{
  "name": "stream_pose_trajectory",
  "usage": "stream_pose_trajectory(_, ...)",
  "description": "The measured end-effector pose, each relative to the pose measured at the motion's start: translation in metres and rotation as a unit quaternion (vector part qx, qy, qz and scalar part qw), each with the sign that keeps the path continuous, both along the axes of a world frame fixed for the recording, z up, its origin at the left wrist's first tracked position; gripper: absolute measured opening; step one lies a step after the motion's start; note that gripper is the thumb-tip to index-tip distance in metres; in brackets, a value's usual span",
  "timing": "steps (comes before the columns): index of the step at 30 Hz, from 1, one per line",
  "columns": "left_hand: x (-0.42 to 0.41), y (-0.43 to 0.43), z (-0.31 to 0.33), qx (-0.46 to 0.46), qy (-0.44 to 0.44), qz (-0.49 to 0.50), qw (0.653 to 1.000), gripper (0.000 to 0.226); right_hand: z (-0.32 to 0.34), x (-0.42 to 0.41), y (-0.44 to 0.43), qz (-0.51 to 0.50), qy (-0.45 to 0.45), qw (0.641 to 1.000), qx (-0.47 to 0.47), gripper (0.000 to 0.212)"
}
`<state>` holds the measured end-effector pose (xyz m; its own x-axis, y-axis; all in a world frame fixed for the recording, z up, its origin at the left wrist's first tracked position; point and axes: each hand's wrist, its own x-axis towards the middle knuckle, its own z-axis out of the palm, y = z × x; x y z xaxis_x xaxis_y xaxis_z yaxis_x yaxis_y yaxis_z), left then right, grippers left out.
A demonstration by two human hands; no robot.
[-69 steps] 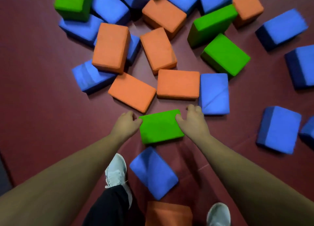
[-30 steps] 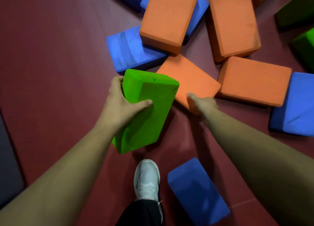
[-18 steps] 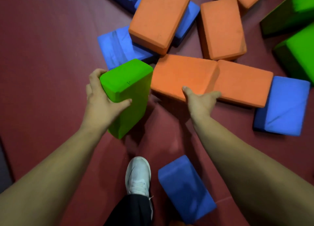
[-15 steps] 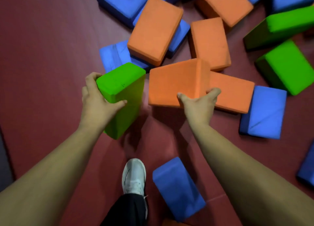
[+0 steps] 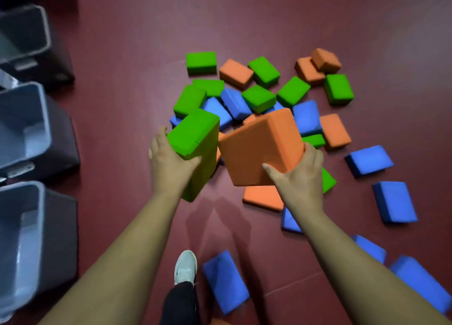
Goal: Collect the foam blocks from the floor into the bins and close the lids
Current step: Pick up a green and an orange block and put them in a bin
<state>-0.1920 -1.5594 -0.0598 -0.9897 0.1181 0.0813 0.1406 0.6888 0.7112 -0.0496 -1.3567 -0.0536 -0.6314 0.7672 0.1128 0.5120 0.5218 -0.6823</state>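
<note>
The left hand grips a green block and holds it up off the red floor. The right hand grips an orange block just beside it, up in the air too. More blocks lie in a pile behind them. 3 grey bins stand open on the left. A white shoe is near a blue block.

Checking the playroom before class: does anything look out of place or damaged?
Yes: foam blocks lie strewn in a loose heap on the floor, some tilted across others, while the three bins at left stand open with no blocks showing inside. The left hand holds a green block, the right hand an orange block. No damage shows.
</note>
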Motion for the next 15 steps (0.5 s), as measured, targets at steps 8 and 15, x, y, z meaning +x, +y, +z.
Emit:
stream_pose_trajectory(8, 0.169, -0.028, 0.200, 0.011, 0.077, 0.144, 0.987, 0.088, 0.178, 0.116, -0.008, 0.087, 0.088, 0.992, 0.019, 0.093)
stream_pose_trajectory(15, 0.295, -0.107, 0.270, 0.025, 0.054, 0.245, 0.968, 0.085, 0.247, 0.187, -0.073, 0.176, 0.106, 0.979, 0.006, 0.093)
